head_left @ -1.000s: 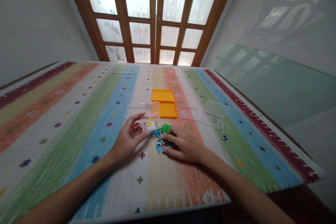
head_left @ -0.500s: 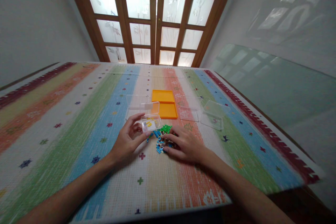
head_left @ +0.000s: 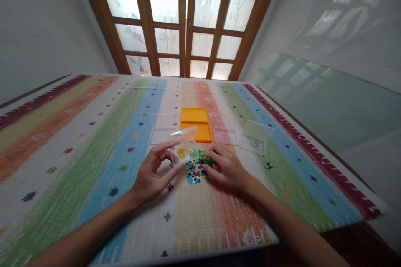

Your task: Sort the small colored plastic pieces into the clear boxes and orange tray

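While the left hand (head_left: 153,176) is gripping a clear box (head_left: 188,158) (yellow pieces (head_left: 181,153) inside), the right hand (head_left: 228,167), grip unclear, is touching loose pieces (head_left: 194,174) toward the surface's (head_left: 188,221) near edge.

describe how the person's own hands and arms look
The left hand and right hand are ungloved, with slender fingers. Both forearms are bare, with no sleeves in view. No watch, bracelet or ring shows.
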Tool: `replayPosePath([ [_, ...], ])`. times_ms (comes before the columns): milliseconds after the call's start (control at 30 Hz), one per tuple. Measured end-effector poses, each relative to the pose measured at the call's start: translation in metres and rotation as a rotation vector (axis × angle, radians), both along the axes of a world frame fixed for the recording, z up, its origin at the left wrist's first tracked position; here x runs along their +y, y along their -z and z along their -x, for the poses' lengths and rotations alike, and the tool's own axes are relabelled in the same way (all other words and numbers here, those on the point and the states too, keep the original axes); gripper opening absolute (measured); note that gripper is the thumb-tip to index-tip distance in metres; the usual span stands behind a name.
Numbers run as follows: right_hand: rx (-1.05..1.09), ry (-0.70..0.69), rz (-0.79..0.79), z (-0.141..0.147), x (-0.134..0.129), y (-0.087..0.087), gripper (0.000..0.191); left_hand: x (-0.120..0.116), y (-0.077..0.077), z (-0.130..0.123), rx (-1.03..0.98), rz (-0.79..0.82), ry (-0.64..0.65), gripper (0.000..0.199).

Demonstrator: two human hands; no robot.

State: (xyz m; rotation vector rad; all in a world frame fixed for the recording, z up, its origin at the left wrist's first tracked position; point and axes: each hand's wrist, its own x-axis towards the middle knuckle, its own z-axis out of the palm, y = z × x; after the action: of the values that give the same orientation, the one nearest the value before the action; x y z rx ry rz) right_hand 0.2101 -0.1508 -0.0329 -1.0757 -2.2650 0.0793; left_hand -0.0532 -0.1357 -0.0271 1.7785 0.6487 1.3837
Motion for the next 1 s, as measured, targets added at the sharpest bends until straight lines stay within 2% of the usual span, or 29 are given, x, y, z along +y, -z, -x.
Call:
replayPosePath([
  [167, -0.009, -0.005, -0.009, -0.001, 0.001, 0.000, 0.020, 0.000, -0.002, -0.001, 0.020, -0.009, -0.006, 0.053],
  [300, -0.019, 0.009, 0.000, -0.009, 0.004, 0.000, 0.030, 0.000, -0.004, -0.001, -0.002, 0.023, -0.002, 0.052],
  [533, 0.026, 0.042, 0.061, -0.027, 0.010, -0.003, 0.024, 0.008, -0.007, 0.000, -0.166, 0.287, -0.079, 0.055],
  [667, -0.009, 0.083, 0.133, -0.030, 0.011, -0.002, 0.023, 0.012, -0.009, 0.000, -0.233, 0.424, -0.143, 0.058],
  [800, -0.101, 0.087, 0.168, -0.026, 0.010, 0.000, 0.021, 0.015, -0.011, 0.001, -0.282, 0.552, -0.150, 0.060],
  [1000, -0.170, 0.094, 0.169, -0.023, 0.008, -0.002, 0.018, 0.020, -0.011, 0.002, -0.304, 0.597, -0.164, 0.064],
])
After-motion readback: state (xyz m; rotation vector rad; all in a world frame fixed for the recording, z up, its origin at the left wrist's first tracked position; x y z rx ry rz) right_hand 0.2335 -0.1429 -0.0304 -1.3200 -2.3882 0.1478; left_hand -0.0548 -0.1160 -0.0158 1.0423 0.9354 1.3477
